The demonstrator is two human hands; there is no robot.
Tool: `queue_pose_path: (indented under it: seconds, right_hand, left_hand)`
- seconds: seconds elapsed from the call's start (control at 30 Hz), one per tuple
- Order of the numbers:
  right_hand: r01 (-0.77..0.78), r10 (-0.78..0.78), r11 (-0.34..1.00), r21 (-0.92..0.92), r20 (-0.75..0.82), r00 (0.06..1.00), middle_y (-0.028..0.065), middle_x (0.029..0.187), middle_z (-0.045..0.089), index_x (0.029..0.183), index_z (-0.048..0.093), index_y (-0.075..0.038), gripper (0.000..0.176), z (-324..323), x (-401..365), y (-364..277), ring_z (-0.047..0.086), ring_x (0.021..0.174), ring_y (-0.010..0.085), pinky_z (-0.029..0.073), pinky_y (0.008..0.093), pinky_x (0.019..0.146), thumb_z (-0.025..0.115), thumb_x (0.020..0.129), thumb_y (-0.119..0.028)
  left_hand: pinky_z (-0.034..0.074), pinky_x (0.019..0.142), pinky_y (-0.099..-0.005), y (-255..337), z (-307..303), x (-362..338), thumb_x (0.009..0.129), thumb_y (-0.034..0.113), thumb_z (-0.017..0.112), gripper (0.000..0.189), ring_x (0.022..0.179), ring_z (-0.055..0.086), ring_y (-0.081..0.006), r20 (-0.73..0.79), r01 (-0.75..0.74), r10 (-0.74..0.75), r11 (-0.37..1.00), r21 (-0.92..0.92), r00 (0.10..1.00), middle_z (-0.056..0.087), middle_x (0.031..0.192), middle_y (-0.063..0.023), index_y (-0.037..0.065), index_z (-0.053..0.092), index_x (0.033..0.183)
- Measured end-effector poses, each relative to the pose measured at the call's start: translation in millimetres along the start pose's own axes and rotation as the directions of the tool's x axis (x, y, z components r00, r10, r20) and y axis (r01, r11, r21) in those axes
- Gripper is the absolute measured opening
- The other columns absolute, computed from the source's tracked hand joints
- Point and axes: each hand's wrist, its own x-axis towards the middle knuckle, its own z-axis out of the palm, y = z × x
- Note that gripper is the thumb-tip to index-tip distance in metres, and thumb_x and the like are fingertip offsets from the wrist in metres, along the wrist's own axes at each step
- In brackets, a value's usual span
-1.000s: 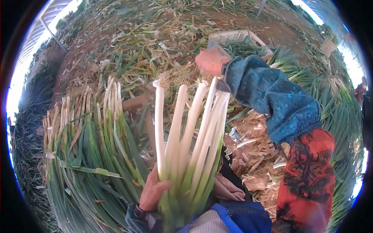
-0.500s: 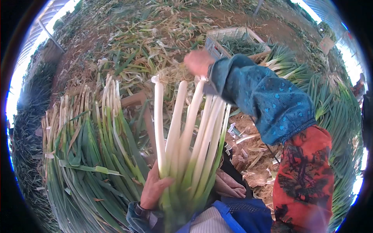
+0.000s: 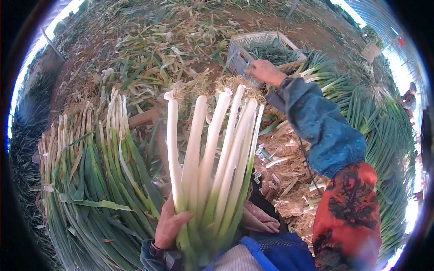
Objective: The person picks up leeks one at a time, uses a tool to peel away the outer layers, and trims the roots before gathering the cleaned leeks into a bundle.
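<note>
My left hand [image 3: 171,224] is closed around a fanned bunch of long green onions [image 3: 217,158]. Their thick white shafts point up and away from me, and their green parts rest against my lap. Tangled roots show at the tips of several shafts. Beyond the tips and to the right is my right hand [image 3: 264,73], fingers curled, apart from the bunch. A grey piece [image 3: 275,101] shows just below that wrist; its kind, and whether the hand grips it, cannot be made out.
A large pile of green onions [image 3: 104,194] lies on my left. More green onions [image 3: 370,122] are heaped on the right. A pale plastic crate [image 3: 236,56] holding greens stands ahead. Leaf trimmings [image 3: 158,58] cover the ground, and a dark cord [image 3: 305,158] hangs below my right sleeve.
My right hand has moved right, away from the onion tips, which now stand uncovered. The left hand keeps its hold. The whole view has shifted slightly.
</note>
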Motion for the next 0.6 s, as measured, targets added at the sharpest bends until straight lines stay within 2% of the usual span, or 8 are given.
queue_pose_path:
  seconds: [0.07,0.17,0.2,0.33,0.43,0.5,0.57,0.6]
  right_hand:
    - [-0.242,0.162,0.926,0.291,0.274,0.948,0.0142,0.087,0.061,0.105,0.059,0.003,0.062,-30.7,-33.9,-46.1,0.062,0.087,0.0231,0.049,0.0343,0.076,0.069,0.071,-0.048]
    - [0.32,-0.279,0.947,-0.002,0.484,0.829,0.017,0.093,0.061,0.107,0.059,0.002,0.066,-10.3,-44.7,-48.2,0.061,0.09,0.0223,0.047,0.0324,0.077,0.072,0.067,-0.048]
    - [0.281,-0.215,0.942,-0.182,0.317,0.924,0.0171,0.097,0.062,0.102,0.06,0.002,0.05,-4.1,-57.5,-57.4,0.06,0.095,0.0237,0.046,0.0327,0.08,0.069,0.071,-0.037]
    - [0.259,-0.294,0.859,-0.442,-0.012,0.956,0.0186,0.086,0.066,0.088,0.064,0.001,0.02,17.6,-19.7,-15.4,0.065,0.083,0.0316,0.052,0.0394,0.07,0.055,0.077,-0.014]
    - [-0.114,-0.076,0.83,-0.546,-0.314,0.947,0.0205,0.085,0.064,0.085,0.066,-0.002,0.021,0.0,-1.5,-11.9,0.064,0.084,0.0347,0.05,0.0437,0.072,0.055,0.078,-0.018]
    - [-0.193,0.002,0.857,-0.479,-0.37,0.929,0.0204,0.089,0.064,0.087,0.065,-0.002,0.024,-33.5,14.7,31.3,0.063,0.087,0.0354,0.049,0.0449,0.072,0.055,0.079,-0.022]
    - [-0.089,-0.137,0.896,-0.435,-0.462,0.876,0.02,0.087,0.063,0.094,0.061,-0.001,0.03,-38.9,23.9,83.7,0.061,0.085,0.0363,0.048,0.0453,0.072,0.057,0.079,-0.026]
    - [-0.116,-0.048,0.919,-0.377,-0.399,0.916,0.0195,0.085,0.062,0.097,0.058,-0.001,0.033,-31.5,24.9,102.4,0.061,0.082,0.035,0.047,0.0449,0.071,0.058,0.079,-0.028]
  left_hand:
    - [0.041,0.089,-0.0285,1.5,2.3,0.6,0.063,0.01,0.056,0.075,0.1,0.053,-0.019,-0.013,-0.005,0.005,1.0,-0.023,1.0,0.055,0.115,-0.01,-0.001,0.037,0.135]
    - [0.042,0.089,-0.0289,-1.3,6.1,1.4,0.062,0.01,0.056,0.071,0.099,0.056,-0.0215,-0.04,-0.007,0.002,0.993,-0.119,0.999,0.057,0.114,-0.0121,-0.004,0.042,0.13]
    - [0.042,0.09,-0.0288,0.5,7.7,1.0,0.062,0.011,0.056,0.071,0.099,0.056,-0.0214,-0.036,-0.003,-0.001,0.992,-0.125,0.999,0.057,0.114,-0.0119,-0.004,0.042,0.13]
    - [0.042,0.09,-0.0289,0.4,11.7,0.7,0.062,0.012,0.057,0.072,0.101,0.055,-0.0208,-0.046,-0.017,0.014,0.998,-0.058,0.999,0.057,0.114,-0.0119,-0.004,0.041,0.13]
    - [0.041,0.091,-0.0288,-2.4,12.7,2.1,0.061,0.013,0.057,0.073,0.101,0.055,-0.0209,-0.029,-0.053,0.052,0.997,-0.062,0.998,0.057,0.114,-0.0121,-0.004,0.042,0.13]
    - [0.041,0.092,-0.0288,-1.2,10.8,0.4,0.061,0.012,0.057,0.073,0.102,0.054,-0.0213,-0.049,-0.018,0.015,0.997,-0.075,0.999,0.057,0.115,-0.0123,-0.004,0.042,0.13]
    - [0.04,0.092,-0.029,-0.9,10.5,-1.8,0.06,0.013,0.057,0.074,0.102,0.054,-0.0217,-0.054,0.019,-0.024,0.994,-0.104,0.998,0.056,0.116,-0.0126,-0.004,0.042,0.13]
    - [0.04,0.092,-0.0291,0.5,10.0,0.5,0.059,0.013,0.058,0.074,0.103,0.054,-0.0219,-0.055,0.02,-0.027,0.992,-0.124,0.998,0.056,0.116,-0.0128,-0.004,0.042,0.13]
